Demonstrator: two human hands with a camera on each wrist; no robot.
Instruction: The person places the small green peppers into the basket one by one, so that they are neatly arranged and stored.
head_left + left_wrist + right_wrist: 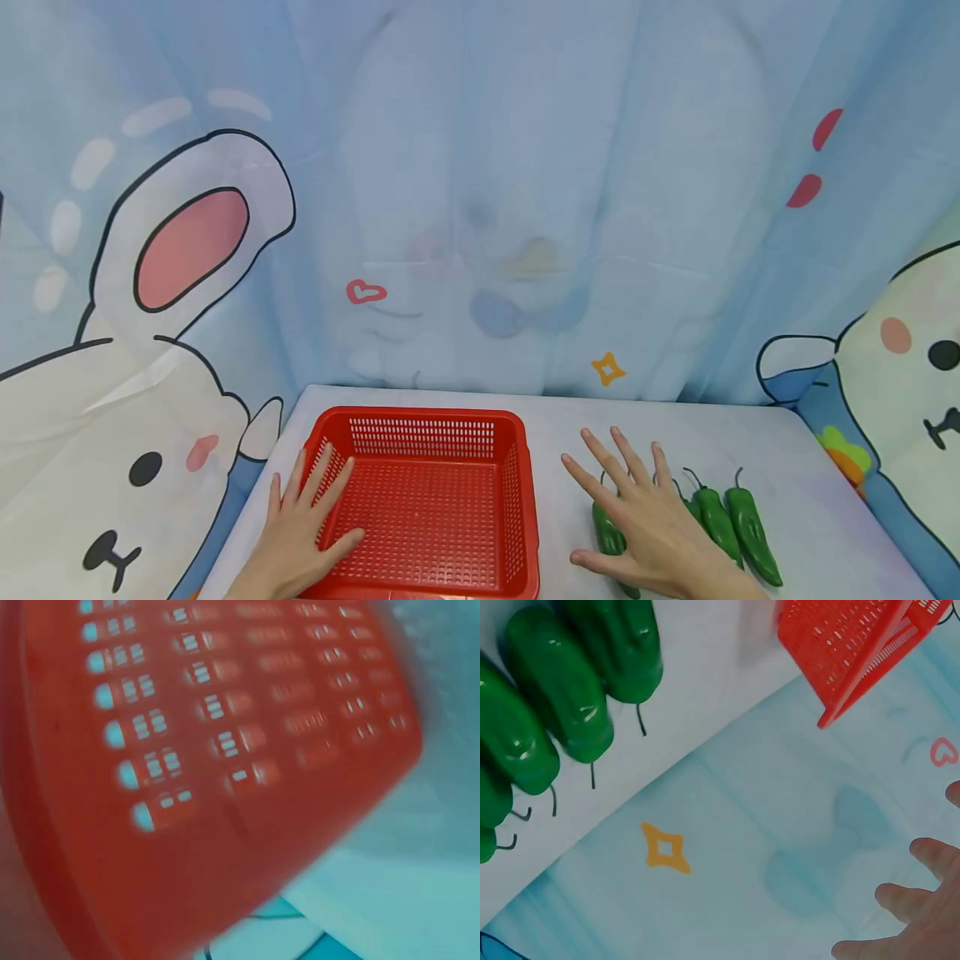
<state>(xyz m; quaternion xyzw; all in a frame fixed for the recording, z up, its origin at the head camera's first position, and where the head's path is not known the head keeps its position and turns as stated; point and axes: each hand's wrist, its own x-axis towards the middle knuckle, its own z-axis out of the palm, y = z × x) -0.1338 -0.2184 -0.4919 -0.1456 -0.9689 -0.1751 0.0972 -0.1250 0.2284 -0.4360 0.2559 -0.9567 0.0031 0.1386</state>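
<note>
A red plastic basket (431,412) with slotted walls stands on the white table, with nothing inside it. My left hand (300,533) is spread over its left rim, fingers straight and apart. In the left wrist view the basket's perforated wall (247,810) fills much of the picture, blurred. To the right of the basket my right hand (648,521) is spread above several green peppers (752,533), hiding some of them. The right wrist view shows these peppers (559,690) side by side with thin stems, and the fingers of the right hand (922,915) extended, holding nothing.
The white table (570,425) ends at a pale blue curtain (480,167) printed with cartoon animals, which hangs behind it and along both sides. A strip of tabletop lies between the basket and the peppers.
</note>
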